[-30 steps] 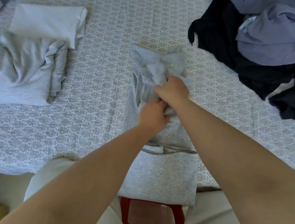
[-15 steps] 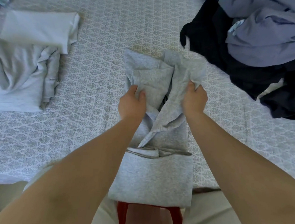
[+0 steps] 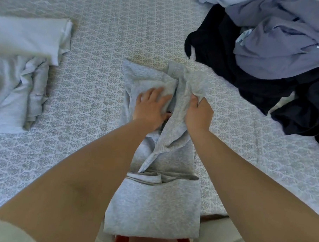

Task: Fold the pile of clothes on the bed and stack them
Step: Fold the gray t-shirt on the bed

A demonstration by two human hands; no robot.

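A grey sweatshirt (image 3: 153, 208) lies lengthwise in the middle of the patterned bed (image 3: 94, 92), its near end hanging over the bed's edge. My left hand (image 3: 152, 106) lies flat, fingers spread, on a folded part at the garment's far end. Just to the right, my right hand (image 3: 199, 113) is closed on a bunched fold of the same grey cloth and holds it a little above the rest. At the back right is the unfolded pile: dark navy clothes (image 3: 248, 82) under lavender-blue ones (image 3: 286, 46).
At the left lie a folded white garment (image 3: 30, 36) and, nearer me, a loosely folded light grey one (image 3: 11, 94). Beige trousers (image 3: 221, 235) and a red stool (image 3: 120, 240) show at the bottom, below the bed's edge.
A second ago both hands gripped the bunched cloth together. They have since parted: the left now presses flat on the folded part, while the right still holds its fold.
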